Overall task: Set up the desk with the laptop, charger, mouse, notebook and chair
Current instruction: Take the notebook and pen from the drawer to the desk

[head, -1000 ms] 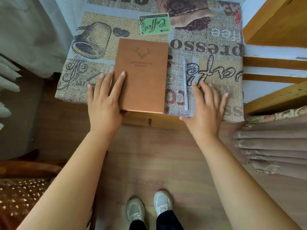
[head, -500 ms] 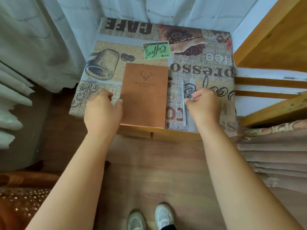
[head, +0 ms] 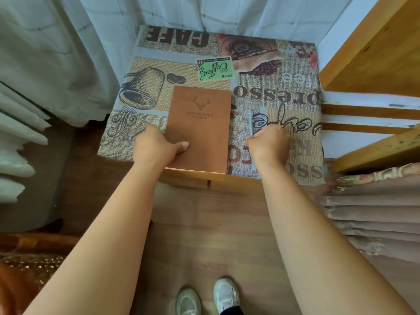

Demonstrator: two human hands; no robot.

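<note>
Notebook (head: 198, 128) lies flat on a small table (head: 295, 105), left of centre, near the front edge. Brown cover, embossed deer head, small text under it. Its near edge sits about at the table's front edge.

Head view, only view:

- Left hand (head: 156, 145) grips the notebook at its near-left corner. Thumb lies on top of the cover, fingers curled round the left edge; fingertips hidden under the book or behind the hand. Cannot tell whether the book is lifted off the cloth or flat on it.
- Right hand (head: 269, 144) is curled into a fist on the pen (head: 250, 122), which lies just right of the notebook, roughly parallel to its long side. Thumb and fingers close on the pen's near end; the far end sticks out past the knuckles. Pen is pale, looks translucent.
- Table is covered in a coffee-themed printed cloth: burlap pattern, cup drawing, green stamp print, "CAFE" lettering.
- White curtain (head: 56, 53) hangs behind and left of the table.
- Wooden frame (head: 375, 46) with slats stands against the table's right side.
- Pleated brown fabric (head: 375, 212) at the right, below the frame.
- Wood floor (head: 216, 235) below; two white sneakers (head: 225, 294) at the bottom edge.
- Brown spotted fabric at bottom left; cannot tell what it is.
</note>
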